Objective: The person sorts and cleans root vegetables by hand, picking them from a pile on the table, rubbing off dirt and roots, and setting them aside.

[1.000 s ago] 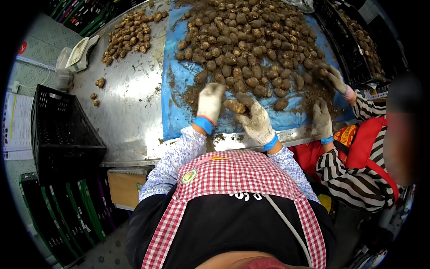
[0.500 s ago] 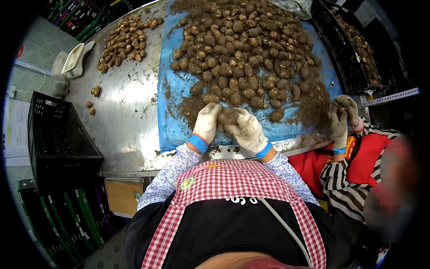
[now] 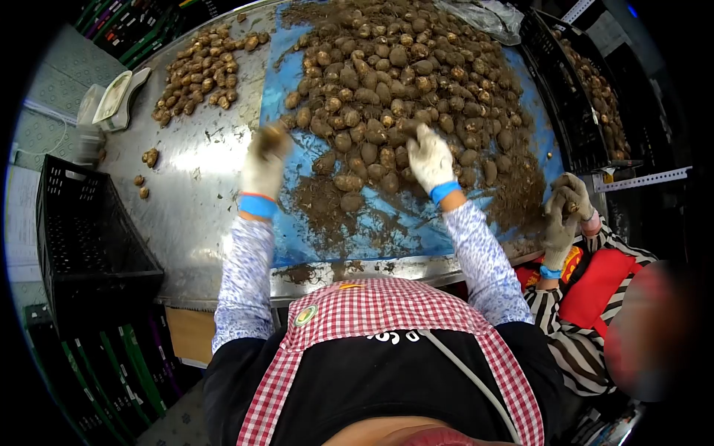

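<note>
A large heap of soil-covered taro corms [image 3: 387, 89] lies on a blue sheet [image 3: 372, 249] on the metal table. My left hand [image 3: 262, 167], in a pale glove and smeared by motion, is at the sheet's left edge, closed on a brown taro corm [image 3: 274, 135] at its fingertips. My right hand [image 3: 431, 160], gloved too, reaches over the near side of the heap. Its thumb and forefinger stand apart beside the corms, and its other fingers are partly hidden. At the table's back left is a separate group of cleaner taro corms [image 3: 197, 74].
A few corms [image 3: 145, 175] lie on bare metal at left. A black crate [image 3: 97, 267] and a scale [image 3: 123, 97] stand on the left. A crate of corms [image 3: 595, 97] is at right. A co-worker's gloved hands [image 3: 565, 212] hold a corm on the right.
My hands were together over the near edge of the sheet with a corm. The left has moved left with a corm, and the right has moved forward and right to the heap.
</note>
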`<action>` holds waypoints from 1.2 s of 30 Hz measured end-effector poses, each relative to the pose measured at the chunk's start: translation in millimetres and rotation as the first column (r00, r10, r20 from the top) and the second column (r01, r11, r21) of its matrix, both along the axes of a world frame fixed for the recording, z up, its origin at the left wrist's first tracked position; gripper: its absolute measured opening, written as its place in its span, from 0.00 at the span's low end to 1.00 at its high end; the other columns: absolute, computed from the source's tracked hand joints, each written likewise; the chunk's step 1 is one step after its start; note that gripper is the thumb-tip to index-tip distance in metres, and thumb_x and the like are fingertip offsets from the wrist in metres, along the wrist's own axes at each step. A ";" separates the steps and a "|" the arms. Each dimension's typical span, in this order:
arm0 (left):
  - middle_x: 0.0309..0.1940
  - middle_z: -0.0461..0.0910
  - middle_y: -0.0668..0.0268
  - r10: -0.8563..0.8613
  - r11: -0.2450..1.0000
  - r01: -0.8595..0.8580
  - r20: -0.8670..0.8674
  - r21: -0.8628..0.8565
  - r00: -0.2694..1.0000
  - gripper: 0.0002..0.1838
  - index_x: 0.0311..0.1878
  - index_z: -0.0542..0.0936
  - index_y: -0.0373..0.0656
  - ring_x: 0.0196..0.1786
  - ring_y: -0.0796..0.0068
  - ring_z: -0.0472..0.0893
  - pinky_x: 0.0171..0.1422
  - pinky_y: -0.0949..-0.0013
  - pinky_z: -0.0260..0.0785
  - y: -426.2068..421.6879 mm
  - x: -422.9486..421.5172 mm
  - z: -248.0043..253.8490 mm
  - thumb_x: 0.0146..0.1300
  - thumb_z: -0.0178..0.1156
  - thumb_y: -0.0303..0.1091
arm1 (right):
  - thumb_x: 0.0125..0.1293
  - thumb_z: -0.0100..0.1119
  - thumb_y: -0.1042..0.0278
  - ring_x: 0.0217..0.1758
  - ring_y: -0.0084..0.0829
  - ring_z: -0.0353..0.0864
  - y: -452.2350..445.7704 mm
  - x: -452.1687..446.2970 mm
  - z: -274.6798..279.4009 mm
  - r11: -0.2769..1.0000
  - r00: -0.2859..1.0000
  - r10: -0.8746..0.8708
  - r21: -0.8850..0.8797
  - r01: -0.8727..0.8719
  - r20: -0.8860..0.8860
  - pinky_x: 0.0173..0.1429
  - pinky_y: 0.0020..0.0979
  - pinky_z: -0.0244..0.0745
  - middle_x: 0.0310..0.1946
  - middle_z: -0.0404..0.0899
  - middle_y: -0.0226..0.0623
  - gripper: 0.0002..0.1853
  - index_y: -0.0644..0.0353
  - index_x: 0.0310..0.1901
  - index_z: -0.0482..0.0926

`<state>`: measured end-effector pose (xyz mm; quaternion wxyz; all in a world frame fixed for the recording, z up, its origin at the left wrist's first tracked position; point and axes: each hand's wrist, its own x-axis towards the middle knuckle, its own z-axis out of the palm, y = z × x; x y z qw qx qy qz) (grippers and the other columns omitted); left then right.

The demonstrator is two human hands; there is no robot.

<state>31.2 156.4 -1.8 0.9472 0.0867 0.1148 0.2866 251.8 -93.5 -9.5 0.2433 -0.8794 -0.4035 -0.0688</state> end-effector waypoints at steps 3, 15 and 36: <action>0.45 0.78 0.44 0.377 0.923 -0.374 -0.023 0.090 0.926 0.22 0.58 0.70 0.30 0.56 0.50 0.78 0.63 0.48 0.74 34.9 3.6 45.6 0.68 0.57 0.36 | 0.66 0.50 0.64 0.47 0.48 0.81 32.3 24.5 34.8 0.989 0.985 0.136 -0.046 -0.142 -0.109 0.51 0.41 0.78 0.42 0.80 0.54 0.15 0.60 0.50 0.76; 0.35 0.78 0.55 -0.084 0.977 0.069 0.070 0.202 0.994 0.17 0.54 0.73 0.31 0.33 0.70 0.74 0.37 0.68 0.69 11.9 -12.5 -17.1 0.73 0.48 0.36 | 0.64 0.58 0.60 0.54 0.45 0.81 86.0 63.3 41.4 0.597 0.983 0.110 -0.781 -0.181 -0.144 0.54 0.42 0.78 0.53 0.80 0.42 0.25 0.50 0.63 0.72; 0.55 0.77 0.54 0.232 0.502 0.535 -0.701 0.680 0.674 0.21 0.61 0.72 0.31 0.54 0.70 0.78 0.58 0.71 0.72 -131.9 47.5 47.1 0.69 0.55 0.33 | 0.68 0.50 0.57 0.49 0.39 0.78 25.3 44.3 50.4 0.925 0.994 -0.048 -0.381 0.008 -0.096 0.55 0.41 0.71 0.48 0.81 0.36 0.17 0.47 0.55 0.79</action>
